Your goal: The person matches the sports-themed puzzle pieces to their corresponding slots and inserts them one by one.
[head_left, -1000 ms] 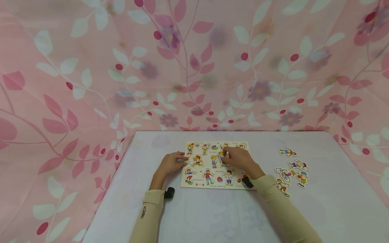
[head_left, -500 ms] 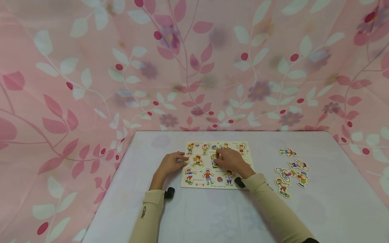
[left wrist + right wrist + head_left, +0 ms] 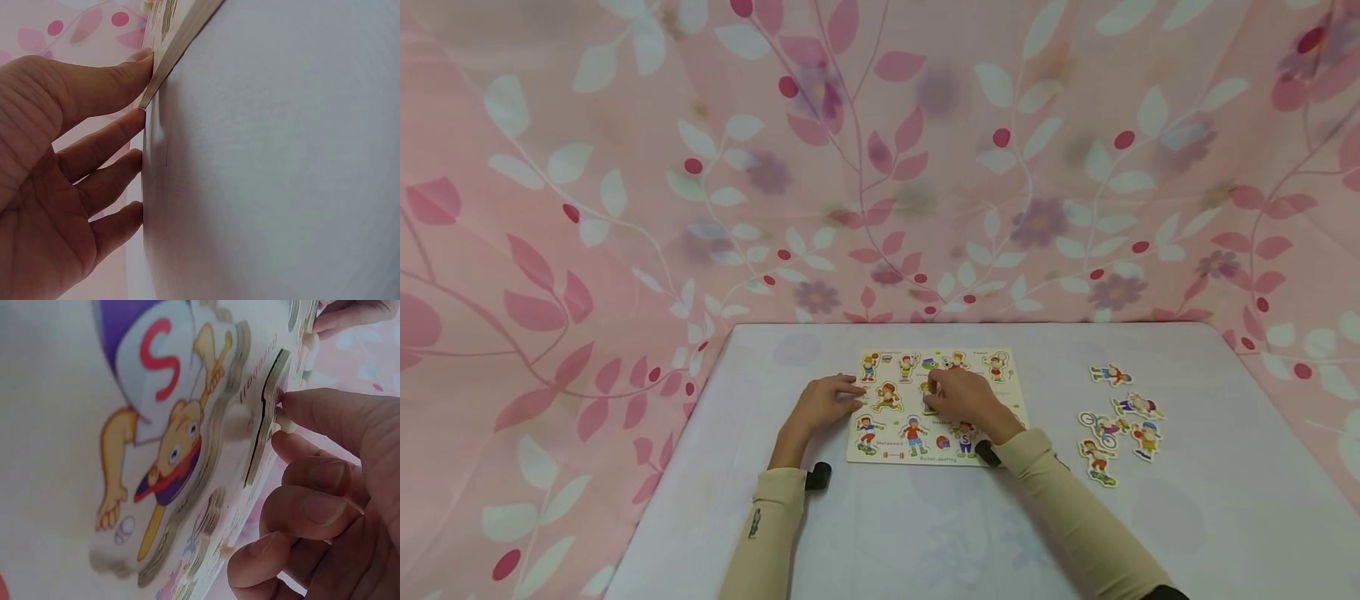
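A wooden puzzle board (image 3: pixel 1002 393) with cartoon sports figures lies on the white-covered table. My left hand (image 3: pixel 824 407) is at the board's left edge; in the left wrist view its thumb (image 3: pixel 119 81) touches the board's rim, with the other fingers fairly straight against the rim and tabletop. Over the middle row, my right hand (image 3: pixel 964 395) pinches a puzzle piece (image 3: pixel 265 419) by its small pale knob (image 3: pixel 285 421). That piece is seen edge-on, with a dark gap along its edge, and the hand mostly hides it from the head view.
Right of the board, several loose figure pieces lie on the cloth, including a skateboarder (image 3: pixel 1098 463), a cyclist (image 3: pixel 1105 427) and a figure in blue (image 3: pixel 1111 376). Pink floral fabric (image 3: pixel 880 208) hangs behind the table (image 3: pixel 880 533).
My right hand has moved left over the board, from right of the middle-row figure onto it, then barely shifted. My left hand has stayed at the edge.
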Available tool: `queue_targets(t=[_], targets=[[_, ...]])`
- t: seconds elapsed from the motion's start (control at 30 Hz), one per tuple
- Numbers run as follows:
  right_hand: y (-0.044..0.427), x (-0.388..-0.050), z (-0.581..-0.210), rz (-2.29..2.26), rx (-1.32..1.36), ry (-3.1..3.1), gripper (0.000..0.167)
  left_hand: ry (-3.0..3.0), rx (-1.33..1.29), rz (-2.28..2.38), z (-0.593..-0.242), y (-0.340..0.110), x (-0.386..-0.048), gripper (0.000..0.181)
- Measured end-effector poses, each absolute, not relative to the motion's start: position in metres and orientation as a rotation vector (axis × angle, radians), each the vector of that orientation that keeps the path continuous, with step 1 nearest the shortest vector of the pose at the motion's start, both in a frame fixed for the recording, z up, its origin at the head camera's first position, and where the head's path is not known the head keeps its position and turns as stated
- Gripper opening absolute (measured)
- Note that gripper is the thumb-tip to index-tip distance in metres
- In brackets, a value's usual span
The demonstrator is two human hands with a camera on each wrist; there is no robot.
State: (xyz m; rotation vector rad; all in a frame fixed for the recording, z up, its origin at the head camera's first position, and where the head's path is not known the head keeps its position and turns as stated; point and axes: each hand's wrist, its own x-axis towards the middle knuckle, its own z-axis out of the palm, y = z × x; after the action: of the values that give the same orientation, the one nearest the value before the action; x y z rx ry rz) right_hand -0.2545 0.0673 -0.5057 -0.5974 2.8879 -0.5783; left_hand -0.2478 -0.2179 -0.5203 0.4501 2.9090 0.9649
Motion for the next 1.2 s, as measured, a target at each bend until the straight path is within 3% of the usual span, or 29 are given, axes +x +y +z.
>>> queue_targets(t=[0.63, 1.2], targets=[[0.067, -0.247, -0.501, -0.555, -0.557, 2.895, 0.017, 2.897, 0.438, 0.957, -0.519, -0.217, -0.249, 0.022], [0.107, -0.233, -0.476, -0.695, -0.509, 2.968, 0.021, 2.896, 0.433, 0.963, -0.522, -0.219, -0.249, 0.023]])
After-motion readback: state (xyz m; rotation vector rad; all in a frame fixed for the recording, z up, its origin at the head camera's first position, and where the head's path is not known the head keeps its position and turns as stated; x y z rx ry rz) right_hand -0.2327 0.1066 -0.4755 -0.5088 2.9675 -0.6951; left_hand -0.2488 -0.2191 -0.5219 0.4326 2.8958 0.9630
